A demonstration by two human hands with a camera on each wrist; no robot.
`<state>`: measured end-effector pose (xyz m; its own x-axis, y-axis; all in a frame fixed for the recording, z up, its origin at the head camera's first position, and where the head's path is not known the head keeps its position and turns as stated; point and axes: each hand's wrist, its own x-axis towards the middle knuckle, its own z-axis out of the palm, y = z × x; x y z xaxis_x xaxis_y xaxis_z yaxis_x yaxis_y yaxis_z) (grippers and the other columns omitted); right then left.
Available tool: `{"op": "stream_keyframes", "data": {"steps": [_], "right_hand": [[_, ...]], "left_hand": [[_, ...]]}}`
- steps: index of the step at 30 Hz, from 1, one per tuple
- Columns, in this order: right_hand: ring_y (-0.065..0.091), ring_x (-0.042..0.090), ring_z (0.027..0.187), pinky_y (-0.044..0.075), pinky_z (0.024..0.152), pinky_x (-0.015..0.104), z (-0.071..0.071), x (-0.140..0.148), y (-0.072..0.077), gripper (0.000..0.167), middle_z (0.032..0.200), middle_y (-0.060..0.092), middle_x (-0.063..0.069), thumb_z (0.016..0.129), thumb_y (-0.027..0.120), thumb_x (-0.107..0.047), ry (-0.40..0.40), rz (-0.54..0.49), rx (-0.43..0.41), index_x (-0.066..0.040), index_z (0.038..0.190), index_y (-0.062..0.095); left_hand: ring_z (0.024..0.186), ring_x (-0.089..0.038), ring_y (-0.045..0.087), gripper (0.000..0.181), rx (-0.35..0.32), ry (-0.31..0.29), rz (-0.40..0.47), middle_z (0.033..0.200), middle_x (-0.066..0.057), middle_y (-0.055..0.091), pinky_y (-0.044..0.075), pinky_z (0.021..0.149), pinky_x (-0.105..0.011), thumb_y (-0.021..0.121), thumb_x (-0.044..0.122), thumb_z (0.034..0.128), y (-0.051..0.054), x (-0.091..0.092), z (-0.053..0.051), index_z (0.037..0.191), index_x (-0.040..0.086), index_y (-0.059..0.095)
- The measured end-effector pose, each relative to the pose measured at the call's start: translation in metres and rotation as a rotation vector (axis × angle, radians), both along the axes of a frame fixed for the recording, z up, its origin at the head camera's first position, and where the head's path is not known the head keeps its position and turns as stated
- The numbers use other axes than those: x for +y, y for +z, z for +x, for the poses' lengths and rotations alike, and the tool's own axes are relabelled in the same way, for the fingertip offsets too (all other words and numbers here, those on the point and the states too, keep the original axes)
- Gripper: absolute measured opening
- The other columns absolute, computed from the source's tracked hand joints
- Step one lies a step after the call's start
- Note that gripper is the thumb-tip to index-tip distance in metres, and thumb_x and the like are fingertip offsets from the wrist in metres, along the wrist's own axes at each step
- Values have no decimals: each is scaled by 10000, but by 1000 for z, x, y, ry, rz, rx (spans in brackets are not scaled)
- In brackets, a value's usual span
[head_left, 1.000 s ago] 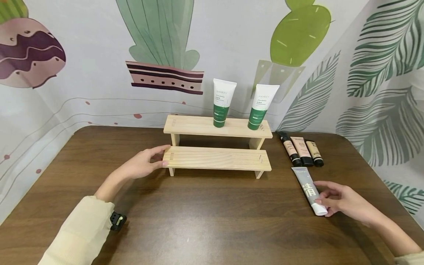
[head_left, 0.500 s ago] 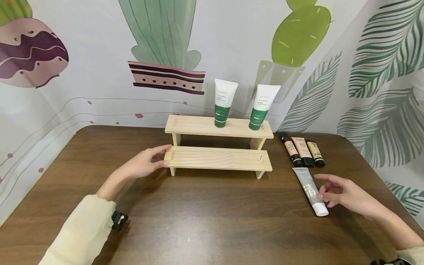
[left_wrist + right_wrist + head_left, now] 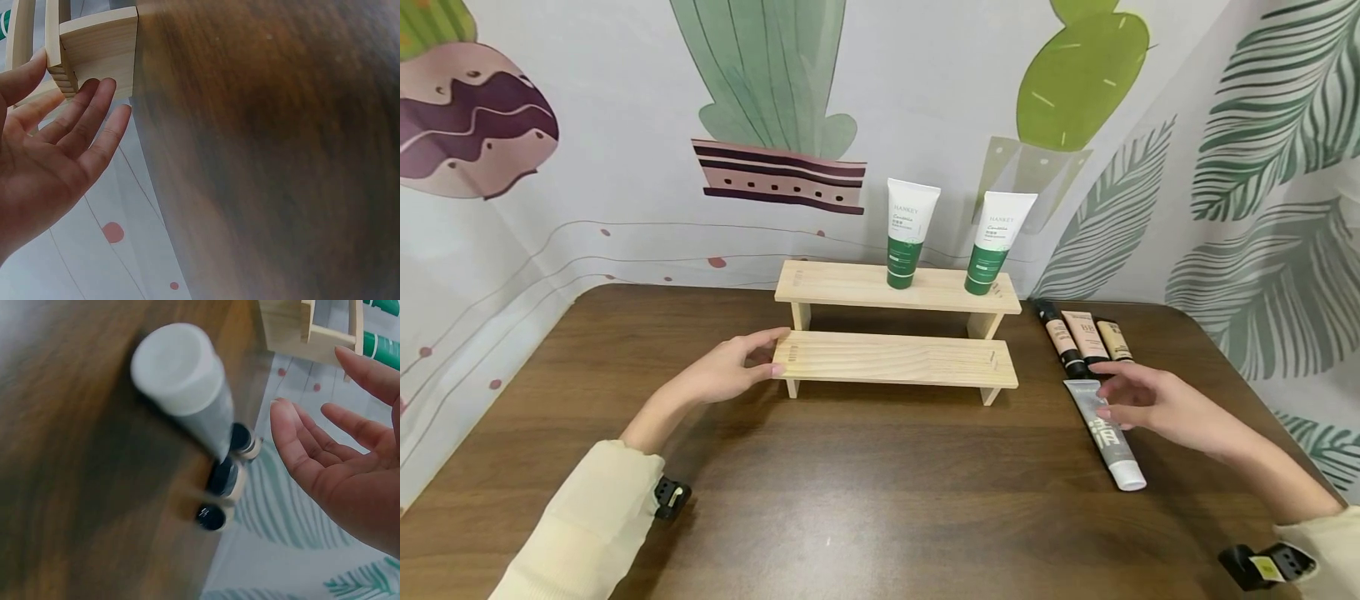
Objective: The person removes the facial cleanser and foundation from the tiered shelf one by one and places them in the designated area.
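A two-tier wooden display stand (image 3: 895, 358) stands mid-table, with two green-and-white squeeze tubes (image 3: 904, 246) (image 3: 992, 250) upright on its upper tier. My left hand (image 3: 722, 367) holds the left end of the lower tier between thumb and index finger; in the left wrist view its other fingers (image 3: 100, 137) extend loosely. To the right a grey squeeze tube (image 3: 1101, 433) with a white cap lies flat. Above it hovers my right hand (image 3: 1172, 408), fingers parted and loosely bent, holding nothing. The right wrist view shows the hand apart from the grey tube's white cap (image 3: 172, 362).
Three small black-capped tubes, a slim pink-and-black one (image 3: 1060, 337), a pale pink one (image 3: 1084, 335) and a tan one (image 3: 1114, 340), lie side by side behind the grey tube. A printed cloth backdrop (image 3: 625, 167) stands behind the brown table (image 3: 850, 500).
My right hand has let go of the grey tube and moved up and away from its cap, toward the small tubes. The left hand has stayed at the stand.
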<state>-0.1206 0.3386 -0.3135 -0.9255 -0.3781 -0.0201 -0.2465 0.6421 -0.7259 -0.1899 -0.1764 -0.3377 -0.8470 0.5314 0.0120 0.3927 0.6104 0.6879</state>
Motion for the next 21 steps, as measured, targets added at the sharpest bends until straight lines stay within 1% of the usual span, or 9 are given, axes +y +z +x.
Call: {"op": "stream_keyframes", "data": {"steps": [4, 7, 12, 16, 21], "right_hand": [[593, 95, 751, 510, 609, 285, -7, -13, 8, 508, 985, 555, 190, 831, 652, -46, 14, 45, 29, 88, 1263, 422], [587, 84, 737, 483, 594, 256, -12, -22, 13, 505, 979, 572, 167, 830, 666, -85, 25, 87, 61, 43, 1268, 451], [595, 97, 746, 466, 613, 254, -19, -36, 18, 468, 963, 596, 112, 826, 676, -106, 43, 100, 106, -4, 1244, 493], [591, 89, 785, 458, 647, 256, -23, -46, 23, 443, 983, 595, 80, 833, 673, -130, 37, 114, 103, -34, 1232, 507], [587, 108, 788, 452, 659, 262, -27, -57, 27, 456, 987, 594, 67, 828, 681, -142, 47, 120, 103, -34, 1238, 511]], "left_hand": [[1064, -322, 524, 536, -1, -3, 3, 1166, -228, 556, 388, 886, -492, 561, 105, 909, -1, 0, 0, 1365, -65, 337], [1063, -321, 525, 538, -5, -4, 5, 1166, -230, 555, 396, 879, -485, 562, 102, 908, -1, -1, -1, 1365, -69, 334], [1064, -317, 526, 533, -15, 0, 13, 1168, -229, 553, 397, 884, -476, 556, 77, 907, -2, -1, -2, 1366, -73, 330], [1066, -316, 525, 531, -20, 2, 16, 1169, -228, 553, 395, 888, -477, 555, 70, 906, -2, -1, -2, 1366, -71, 329], [1063, -315, 528, 532, -19, -3, 18, 1169, -230, 553, 398, 883, -477, 557, 82, 907, -2, -1, -2, 1365, -70, 333]]}}
